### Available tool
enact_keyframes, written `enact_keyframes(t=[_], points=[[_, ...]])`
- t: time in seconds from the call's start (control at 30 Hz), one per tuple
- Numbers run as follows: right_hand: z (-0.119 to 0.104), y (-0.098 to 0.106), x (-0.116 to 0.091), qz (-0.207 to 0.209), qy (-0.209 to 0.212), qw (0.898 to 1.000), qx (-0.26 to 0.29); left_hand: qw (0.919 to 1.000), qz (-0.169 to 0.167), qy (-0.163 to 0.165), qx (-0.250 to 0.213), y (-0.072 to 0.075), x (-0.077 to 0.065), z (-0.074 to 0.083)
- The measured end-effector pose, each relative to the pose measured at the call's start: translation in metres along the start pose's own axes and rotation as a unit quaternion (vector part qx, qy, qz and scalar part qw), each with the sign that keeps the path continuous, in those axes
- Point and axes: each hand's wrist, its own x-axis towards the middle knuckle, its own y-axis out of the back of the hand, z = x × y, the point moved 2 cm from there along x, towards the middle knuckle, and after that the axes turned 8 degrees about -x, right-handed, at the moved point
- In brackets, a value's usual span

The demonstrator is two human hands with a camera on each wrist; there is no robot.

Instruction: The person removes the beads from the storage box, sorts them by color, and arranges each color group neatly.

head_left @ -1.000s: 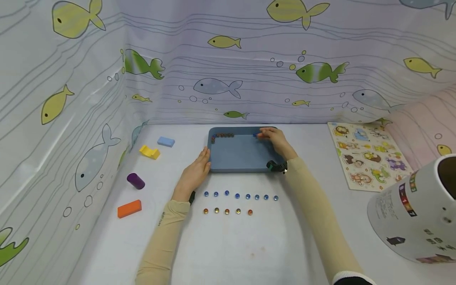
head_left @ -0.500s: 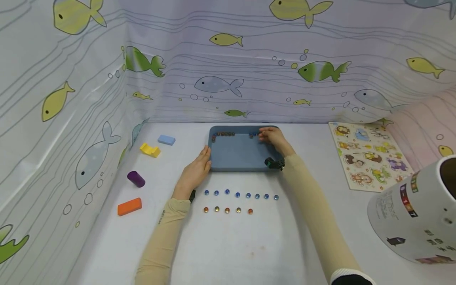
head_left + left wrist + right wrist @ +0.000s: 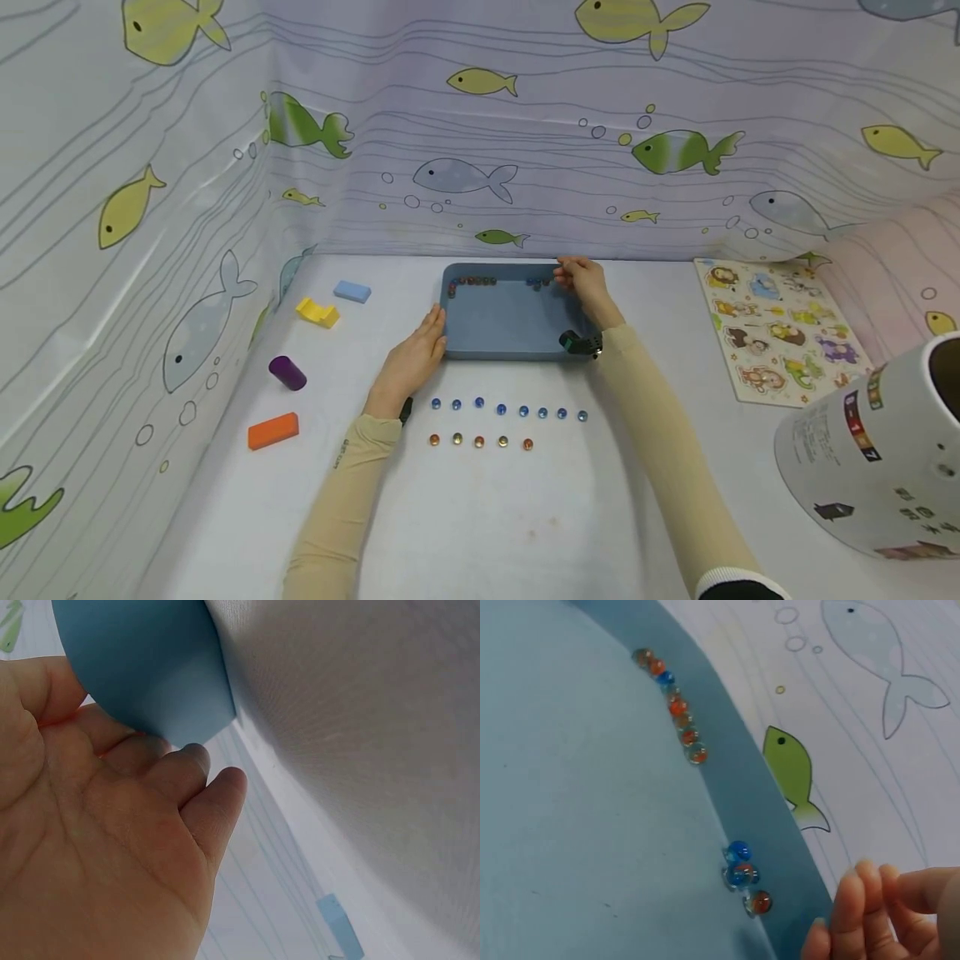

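Observation:
A shallow blue-grey tray (image 3: 510,356) lies on the white table. My left hand (image 3: 408,362) rests along its left side, and in the left wrist view the fingers (image 3: 214,814) touch the tray's outer wall. Over the back right rim is my right hand (image 3: 587,287), thumb and fingertips close together with nothing visible between them. Just beside it, a blue marble (image 3: 739,850), a blue-and-orange marble and an orange marble (image 3: 760,902) lie against the tray's back wall. More marbles (image 3: 679,707), mostly orange, line the back left corner.
In front of the tray are a row of blue marbles (image 3: 501,409) and a row of amber ones (image 3: 478,442). Blocks at left: blue (image 3: 352,291), yellow (image 3: 317,313), purple (image 3: 288,372), orange (image 3: 273,431). At right stand an animal picture board (image 3: 780,325) and a white bucket (image 3: 847,458).
My right hand has moved back and slightly right, from inside the tray to over its back rim, uncovering the small group of marbles there. The left hand has stayed at the tray's side.

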Motion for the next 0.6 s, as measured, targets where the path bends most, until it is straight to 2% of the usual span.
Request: enact_keyframes(t=[0.1, 0.2, 0.37, 0.47, 0.6], points=[[-0.003, 0.001, 0.001, 0.008, 0.008, 1.000, 0.013, 1.0000, -0.001, 0.000, 0.003, 0.002, 0.000, 0.000], [-0.001, -0.001, 0.002, -0.007, -0.005, 1.000, 0.004, 1.0000, -0.004, 0.003, 0.002, 0.003, -0.001, 0.000], [0.006, -0.009, 0.004, -0.046, -0.018, 0.995, -0.085, 1.0000, -0.006, 0.005, 0.000, 0.004, -0.001, 0.000], [0.009, -0.012, 0.004, -0.040, -0.009, 0.989, -0.141, 1.0000, -0.006, 0.004, -0.001, 0.003, -0.001, 0.000], [0.011, -0.012, 0.004, -0.026, 0.007, 0.986, -0.165, 1.0000, -0.007, 0.005, 0.001, 0.002, -0.001, 0.001]])
